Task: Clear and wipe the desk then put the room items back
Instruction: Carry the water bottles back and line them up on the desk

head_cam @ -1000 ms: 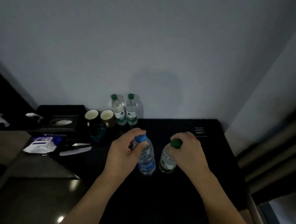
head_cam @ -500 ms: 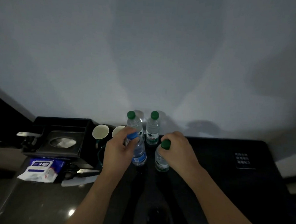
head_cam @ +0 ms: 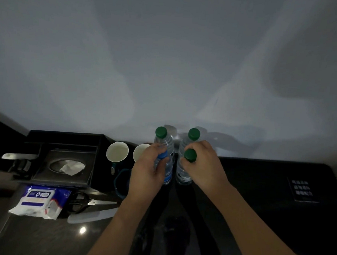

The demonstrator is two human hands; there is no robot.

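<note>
Four water bottles stand at 12 o'clock on the dark worktop. The left hand curls its fingers around the blue-capped bottle; the right hand grips a green-capped bottle, just before two more green-capped bottles against the grey wall. Two cups stand at 10 o'clock.
</note>
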